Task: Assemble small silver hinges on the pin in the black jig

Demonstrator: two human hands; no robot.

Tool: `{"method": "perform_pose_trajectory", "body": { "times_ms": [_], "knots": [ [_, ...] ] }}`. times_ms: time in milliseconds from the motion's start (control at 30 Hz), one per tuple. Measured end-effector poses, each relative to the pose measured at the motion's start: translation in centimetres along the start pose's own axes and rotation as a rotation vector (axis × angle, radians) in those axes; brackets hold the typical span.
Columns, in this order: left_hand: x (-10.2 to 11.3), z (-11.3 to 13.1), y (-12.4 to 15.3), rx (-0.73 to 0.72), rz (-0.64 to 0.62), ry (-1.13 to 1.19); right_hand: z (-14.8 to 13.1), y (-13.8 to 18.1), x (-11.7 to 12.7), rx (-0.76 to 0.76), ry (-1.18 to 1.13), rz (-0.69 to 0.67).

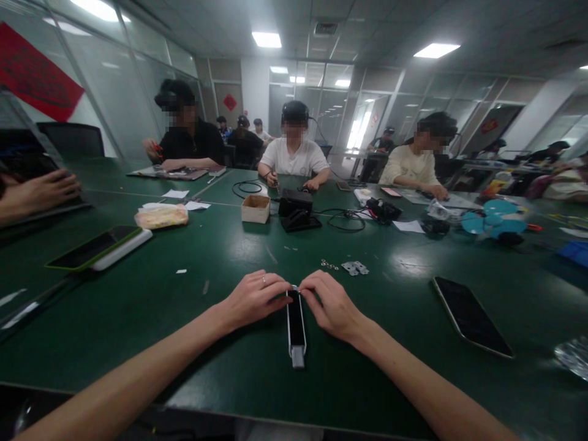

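A slim black bar with a white rim (296, 321) and a grey block at its near end lies lengthwise before me on the green table. My left hand (257, 297) reaches in from the left, its fingers bent and closed on the bar's far end. From the other side my right hand (333, 306) pinches at that same end, thumb and forefinger together. Whatever small part sits between the fingertips is too small to make out. Just beyond the right hand are several small rings (329, 264) and a few grey metal plates (355, 267).
A phone (473, 315) lies to the right, with a clear crinkled object at the table edge. On the left rest a green-edged phone (94, 246) and a plastic packet (162, 216). A small open box (256, 209) and a black device (296, 205) stand ahead. Several people sit across.
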State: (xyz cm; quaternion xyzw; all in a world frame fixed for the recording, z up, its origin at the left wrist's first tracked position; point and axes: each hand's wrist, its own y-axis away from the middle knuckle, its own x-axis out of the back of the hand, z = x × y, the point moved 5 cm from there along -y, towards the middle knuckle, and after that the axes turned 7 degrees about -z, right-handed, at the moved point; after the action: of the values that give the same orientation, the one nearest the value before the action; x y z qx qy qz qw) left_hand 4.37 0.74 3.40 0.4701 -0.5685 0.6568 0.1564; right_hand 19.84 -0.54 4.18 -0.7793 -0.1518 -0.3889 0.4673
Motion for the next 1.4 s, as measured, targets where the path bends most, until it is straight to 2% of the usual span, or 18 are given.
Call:
{"method": "perform_pose_trajectory", "body": {
  "times_ms": [167,700,933,1033,1200,1300,1400],
  "knots": [
    [0.5,0.7,-0.2,-0.066,0.051,-0.024,-0.5,0.1,-1.5,-0.073,-0.177,-0.009],
    [0.5,0.5,0.3,-0.019,0.168,0.089,0.4,0.4,-1.7,-0.194,-0.301,0.023],
    [0.3,0.6,0.4,0.009,0.176,0.082,0.4,0.4,-1.8,-0.229,-0.299,0.022],
    [0.4,0.1,0.1,0.080,0.149,0.159,0.7,0.4,-1.8,-0.250,-0.265,0.033],
    [0.8,-2.9,0.6,0.372,0.104,0.441,2.4,0.7,-1.1,-0.323,-0.116,0.059],
    [0.7,-4.5,1.3,0.494,0.082,0.535,3.8,1.0,-0.9,-0.415,-0.041,0.012],
    [-0.1,-5.1,1.7,0.577,-0.013,0.618,4.6,1.2,-1.2,-0.493,-0.001,-0.072]
  ]
}}
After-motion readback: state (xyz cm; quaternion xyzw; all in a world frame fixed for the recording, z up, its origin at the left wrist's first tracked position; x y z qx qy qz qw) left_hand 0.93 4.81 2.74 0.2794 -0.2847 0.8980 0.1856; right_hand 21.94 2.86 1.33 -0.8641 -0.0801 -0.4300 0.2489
